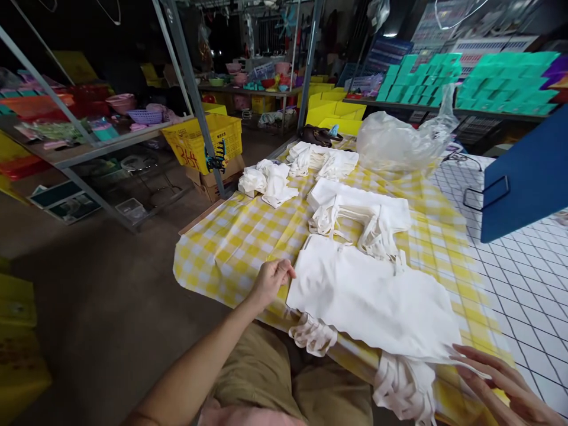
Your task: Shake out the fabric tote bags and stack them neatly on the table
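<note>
A wide piece of white cloth [373, 296] lies spread on the yellow-checked tablecloth [235, 254], with bunches of white straps [406, 384] hanging over the near table edge. My left hand [273, 281] is at the cloth's left edge, its fingers pinched together; whether cloth is between them is too small to tell. Over at the cloth's near right corner, my right hand [497, 378] has its fingers stretched and apart, touching or just beside the corner. Just beyond the cloth lies a stack of white strapped pieces [368, 207].
Farther back lie more white bundles [270, 180] and a clear plastic bag [399, 142]. A blue board [528, 171] stands at the right on a white grid-patterned surface [523, 307]. A metal post [195, 94] and yellow crate [226, 130] are beyond the table's left side.
</note>
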`<action>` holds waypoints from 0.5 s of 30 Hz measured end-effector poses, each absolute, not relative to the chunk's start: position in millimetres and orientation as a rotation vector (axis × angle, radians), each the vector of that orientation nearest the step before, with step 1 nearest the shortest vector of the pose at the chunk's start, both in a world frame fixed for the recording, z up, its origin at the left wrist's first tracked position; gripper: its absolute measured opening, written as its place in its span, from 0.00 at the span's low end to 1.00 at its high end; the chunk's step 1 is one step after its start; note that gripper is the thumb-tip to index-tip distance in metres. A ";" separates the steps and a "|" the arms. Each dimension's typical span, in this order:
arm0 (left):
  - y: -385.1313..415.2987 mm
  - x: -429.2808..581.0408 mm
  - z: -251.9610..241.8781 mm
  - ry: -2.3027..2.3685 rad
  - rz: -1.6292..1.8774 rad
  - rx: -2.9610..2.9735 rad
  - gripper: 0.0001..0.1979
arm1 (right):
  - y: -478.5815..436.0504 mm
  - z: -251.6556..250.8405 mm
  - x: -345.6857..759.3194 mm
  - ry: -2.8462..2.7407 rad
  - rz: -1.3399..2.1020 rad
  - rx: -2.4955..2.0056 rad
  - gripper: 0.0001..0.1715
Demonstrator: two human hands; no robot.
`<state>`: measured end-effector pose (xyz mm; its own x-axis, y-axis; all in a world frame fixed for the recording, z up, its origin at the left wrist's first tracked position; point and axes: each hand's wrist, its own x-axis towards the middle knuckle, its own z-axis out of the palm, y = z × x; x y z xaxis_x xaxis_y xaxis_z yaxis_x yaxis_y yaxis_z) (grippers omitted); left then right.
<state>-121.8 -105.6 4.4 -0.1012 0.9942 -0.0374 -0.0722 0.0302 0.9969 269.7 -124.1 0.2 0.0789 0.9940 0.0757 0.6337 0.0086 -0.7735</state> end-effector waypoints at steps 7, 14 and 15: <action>-114.1 -134.7 -9.1 1.613 0.978 2.063 0.29 | -120.0 29.7 250.3 -1.591 0.705 -1.746 0.10; -106.5 -137.2 -19.6 1.503 0.808 2.160 0.58 | -117.6 35.6 242.6 -1.597 0.694 -1.729 0.11; -106.2 -137.2 -20.8 1.490 0.766 2.165 0.58 | -117.3 35.9 242.8 -1.594 0.688 -1.727 0.11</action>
